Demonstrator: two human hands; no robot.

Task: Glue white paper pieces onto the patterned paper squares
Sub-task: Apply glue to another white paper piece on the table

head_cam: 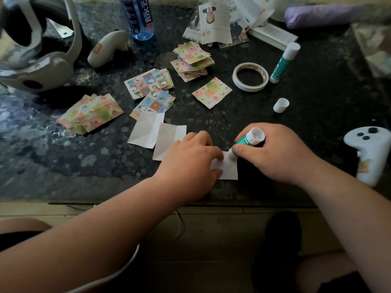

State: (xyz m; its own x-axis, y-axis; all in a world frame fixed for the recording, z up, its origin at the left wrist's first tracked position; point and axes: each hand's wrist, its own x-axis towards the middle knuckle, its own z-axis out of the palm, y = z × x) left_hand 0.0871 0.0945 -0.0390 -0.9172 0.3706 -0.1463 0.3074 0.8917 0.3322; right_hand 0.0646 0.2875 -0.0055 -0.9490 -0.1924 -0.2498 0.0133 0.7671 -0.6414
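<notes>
White paper piece (227,170), nearer than the tape roll (250,76), pressed flat by the left hand (190,157) while the right hand (273,153) grips a glue stick (248,140) against it; next step likely needs careful alignment on a patterned square (212,92).

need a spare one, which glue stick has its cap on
The glue stick lying beside the tape roll: its white cap is on. The other glue stick, gripped in the right hand, is uncapped, tip pressed on white paper.
</notes>
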